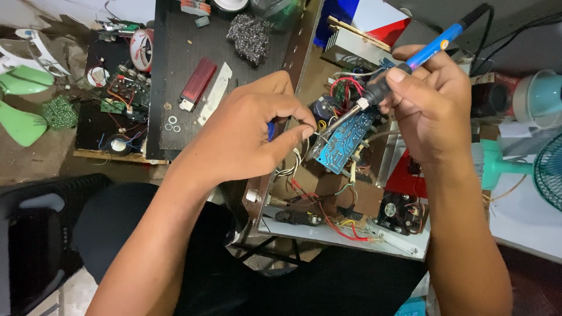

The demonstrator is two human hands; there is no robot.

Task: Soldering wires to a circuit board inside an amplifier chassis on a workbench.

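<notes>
soldering iron [410,61], blue-handled with a black collar, is gripped in the right hand [430,102], fingers closed round the barrel near the collar like a pen. its metal tip is angled down and left onto the upper left edge of a blue circuit board [350,140], which stands tilted inside an open metal chassis [351,234]. the left hand [246,137] is pinched shut, thumb against forefinger, on what looks like a thin strand of solder wire [317,134]; the strand is too fine to be traced with certainty, but its end is brought just beside the iron's tip.

for a clean joint, the tip is best kept flat against both pad and lead, so that both are heated, and the strand fed to the joint rather than to the iron. the right wrist would be steadied better if rested on the chassis wall. care is called for with the red wires [345,85] and the white wires [291,164] close to the board, since their insulation could be scorched by the barrel.

further out, a pad of steel wool [250,36] lies on a dark board [175,88], within reach for wiping the tip. a small fan [397,212] sits in the chassis corner.
</notes>
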